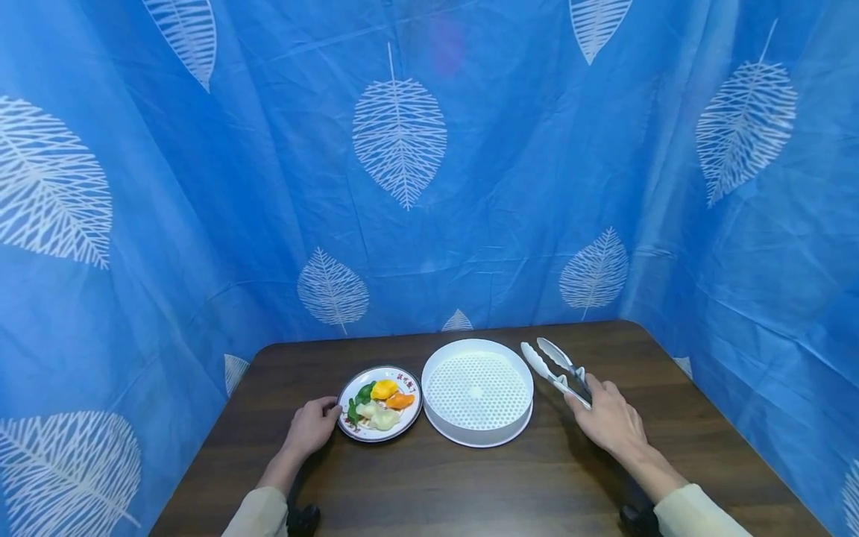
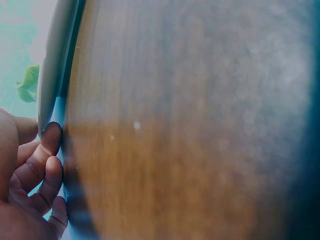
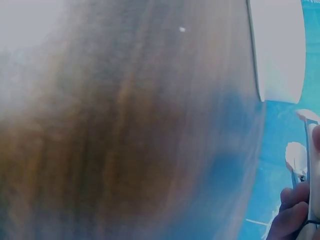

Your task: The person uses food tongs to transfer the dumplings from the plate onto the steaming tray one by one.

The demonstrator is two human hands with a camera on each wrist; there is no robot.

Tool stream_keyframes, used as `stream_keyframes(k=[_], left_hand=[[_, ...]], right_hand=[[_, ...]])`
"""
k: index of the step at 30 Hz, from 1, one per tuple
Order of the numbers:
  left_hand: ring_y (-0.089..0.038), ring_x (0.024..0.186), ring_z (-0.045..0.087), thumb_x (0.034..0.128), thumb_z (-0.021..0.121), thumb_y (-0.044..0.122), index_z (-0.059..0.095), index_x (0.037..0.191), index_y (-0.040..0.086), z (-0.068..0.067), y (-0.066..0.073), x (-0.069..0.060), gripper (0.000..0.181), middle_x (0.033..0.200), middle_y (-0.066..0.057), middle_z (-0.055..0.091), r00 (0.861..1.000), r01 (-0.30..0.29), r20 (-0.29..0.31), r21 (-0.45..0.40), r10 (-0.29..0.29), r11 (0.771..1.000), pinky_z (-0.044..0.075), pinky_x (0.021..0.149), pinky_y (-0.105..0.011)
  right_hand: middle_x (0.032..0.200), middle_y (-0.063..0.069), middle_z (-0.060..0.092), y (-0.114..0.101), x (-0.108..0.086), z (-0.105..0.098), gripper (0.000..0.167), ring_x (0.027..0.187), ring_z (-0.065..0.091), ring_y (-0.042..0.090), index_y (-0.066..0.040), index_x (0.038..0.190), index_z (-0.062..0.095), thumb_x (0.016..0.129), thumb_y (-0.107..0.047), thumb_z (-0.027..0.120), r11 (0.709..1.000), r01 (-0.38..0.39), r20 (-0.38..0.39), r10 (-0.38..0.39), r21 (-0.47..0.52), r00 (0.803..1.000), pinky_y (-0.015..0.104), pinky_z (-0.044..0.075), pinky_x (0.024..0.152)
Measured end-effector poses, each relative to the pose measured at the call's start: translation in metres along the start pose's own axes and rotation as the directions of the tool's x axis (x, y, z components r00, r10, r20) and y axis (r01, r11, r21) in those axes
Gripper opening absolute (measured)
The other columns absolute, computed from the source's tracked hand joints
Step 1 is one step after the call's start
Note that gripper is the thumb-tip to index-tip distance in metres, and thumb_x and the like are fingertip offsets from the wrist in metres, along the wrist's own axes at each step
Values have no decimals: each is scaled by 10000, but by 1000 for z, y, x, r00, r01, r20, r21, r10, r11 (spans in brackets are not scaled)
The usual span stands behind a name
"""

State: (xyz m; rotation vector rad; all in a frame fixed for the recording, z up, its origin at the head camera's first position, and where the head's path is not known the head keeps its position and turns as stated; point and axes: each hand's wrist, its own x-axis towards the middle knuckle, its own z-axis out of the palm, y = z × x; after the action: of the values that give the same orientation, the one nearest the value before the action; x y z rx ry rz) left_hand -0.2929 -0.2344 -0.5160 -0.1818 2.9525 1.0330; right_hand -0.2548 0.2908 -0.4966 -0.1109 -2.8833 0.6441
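My left hand (image 1: 313, 427) pinches the left edge of a small round plate (image 1: 406, 420), white with a dark rim and red markings. In the left wrist view the plate edge (image 2: 50, 75) sits between thumb and fingers. On the plate lie a yellow piece (image 1: 384, 389), an orange piece (image 1: 400, 401), pale lumps (image 1: 379, 415) and green pieces (image 1: 365, 393), apparently food; their kind is unclear. On the right, my right hand (image 1: 611, 421) grips white-tipped tongs (image 1: 539, 363) by the handle end, their arms spread and pointing up-left, with nothing between the tips.
Between the hands stands a white round steamer basket (image 1: 478, 388) with a perforated floor, on a white round base (image 1: 463, 442). It sits close beside the plate. The dark wooden table (image 1: 429, 492) meets blue leaf-patterned curtains (image 1: 470, 224) behind and at the sides.
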Motion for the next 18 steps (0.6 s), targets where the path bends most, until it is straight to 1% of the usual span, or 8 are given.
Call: stream_keyframes(k=[3,5,9,12,15,18], left_hand=[[-268,1027,608,1049,575,238,581,1416,-32,0,1,1,456,1293,-207,673,1000,4,3,-2,-4,1000,522,901,-476],[-266,1029,608,1049,576,246,583,1417,-25,0,1,1,457,1292,-201,674,1000,14,1,-4,-14,1000,525,906,-471],[-261,1010,606,1048,578,246,587,1414,-25,-1,-1,0,455,1284,-199,677,1000,16,0,-10,-16,1000,524,888,-463],[-268,1033,615,1047,581,242,591,1409,-27,-1,-1,0,451,1302,-208,673,1000,6,-2,-8,-6,1000,532,916,-493],[-268,1027,618,1044,585,237,598,1401,-29,-1,-1,0,445,1281,-202,683,1000,-5,-7,-3,5,1000,528,911,-501],[-274,1034,622,1042,586,232,600,1397,-34,0,-1,0,444,1281,-207,683,1000,-13,-11,-1,13,1000,529,926,-514]], right_hand=[[1246,326,590,-4,2,-4,788,1016,625,487,46,1512,404,1016,-556,517,1000,8,-2,-8,8,1000,625,513,777],[1275,319,604,-8,4,-6,794,1089,623,497,35,1511,403,1010,-571,514,1000,17,-7,-17,7,1000,635,514,815],[1264,274,629,-17,7,-8,800,1084,639,456,1,1485,417,982,-610,528,1000,30,-10,-30,-7,1000,611,522,792],[1303,274,617,-26,8,-9,879,1112,636,464,-9,1506,403,962,-693,496,999,42,-3,-42,-24,999,626,521,810],[1398,306,568,-36,9,-10,1010,1209,592,516,-5,1552,358,930,-797,437,998,60,11,-60,-32,998,674,500,877],[1457,314,529,-46,10,-9,1099,1264,560,530,-10,1574,334,888,-866,405,997,71,29,-70,-34,997,695,481,929]])
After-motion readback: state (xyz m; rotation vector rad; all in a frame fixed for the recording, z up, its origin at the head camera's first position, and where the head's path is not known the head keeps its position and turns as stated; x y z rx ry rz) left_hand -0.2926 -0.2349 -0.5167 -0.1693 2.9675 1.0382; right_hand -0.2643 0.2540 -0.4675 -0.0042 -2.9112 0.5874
